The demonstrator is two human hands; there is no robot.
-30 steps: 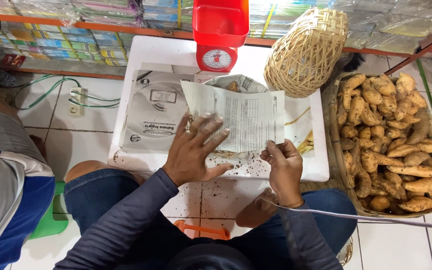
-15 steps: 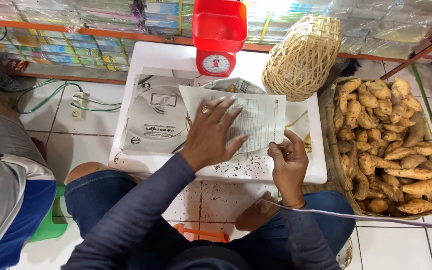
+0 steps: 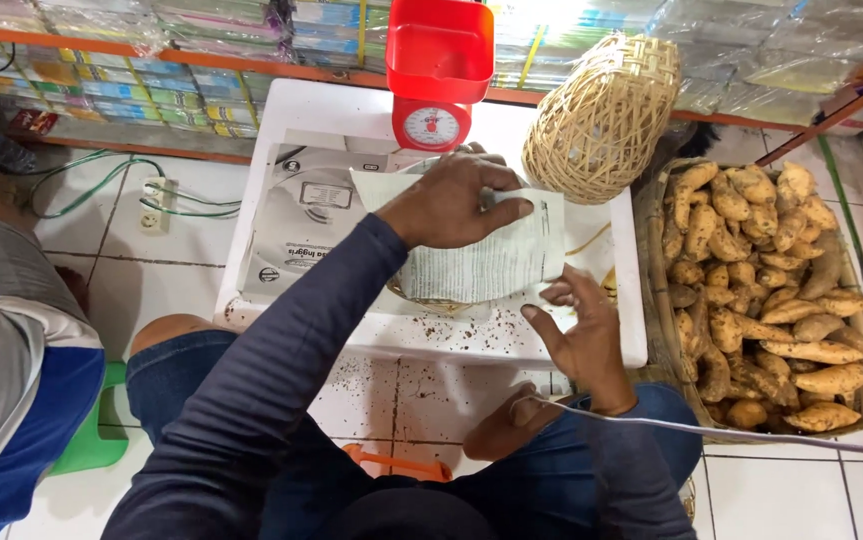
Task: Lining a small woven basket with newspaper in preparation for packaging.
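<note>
1. Two hands work a printed paper sheet (image 3: pixel 486 262) spread on the white table (image 3: pixel 511 340), over a shallow basket.
2. Left hand (image 3: pixel 451 200) presses flat on the sheet, fingers extended.
3. Right hand (image 3: pixel 581 335) is open at its lower edge, gripping nothing.
4. This looks like the lining or wrapping stage; next the paper likely needs smoothing while pinned.

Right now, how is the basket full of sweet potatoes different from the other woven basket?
The basket of sweet potatoes sits upright on the floor, while the pale woven basket rests tipped over on the white box. The floor one is packed with sweet potatoes; nothing shows in the pale one. The floor one looks darker and wider. Both are woven.
</note>
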